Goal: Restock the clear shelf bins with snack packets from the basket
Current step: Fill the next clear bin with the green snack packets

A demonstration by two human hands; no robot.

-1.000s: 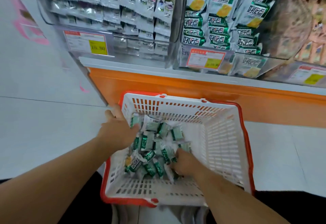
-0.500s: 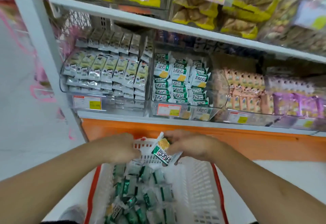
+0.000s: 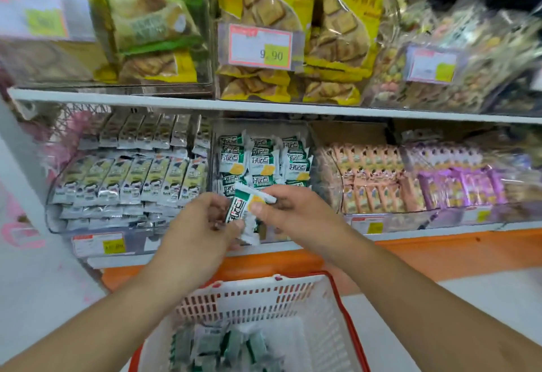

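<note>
Left hand: your left hand [image 3: 202,225] is raised in front of the lower shelf, palm turned toward you, fingers curled; its fingertips pinch the lower end of a snack packet [image 3: 245,210].
Right hand: your right hand [image 3: 293,210] is at the same height, just beside the left, back of the hand up; thumb and forefinger pinch the packet's upper right end.
Fingers: both sets are closed on that one packet, left ones low, right ones high.
Held packet: green and white with a yellow patch, tilted, stretched between the two hands, hanging in front of the lower front edge of the middle bin [image 3: 261,166].
Middle bin: clear, on the lower shelf [image 3: 440,232], stacked with matching green packets; the held packet overlaps its front wall from your view, and you cannot tell whether it touches.
Neighbouring bins: silver packets [image 3: 132,178] fill the bin to the left, pink packets [image 3: 372,178] the one to the right, purple ones [image 3: 460,181] further right.
Basket: the white basket [image 3: 264,298] with a red rim sits below your forearms, near the bottom edge of the view; more green packets [image 3: 223,348] lie in its bottom, blurred.
Upper shelf: yellow bags [image 3: 293,13] behind a price tag [image 3: 261,46].
</note>
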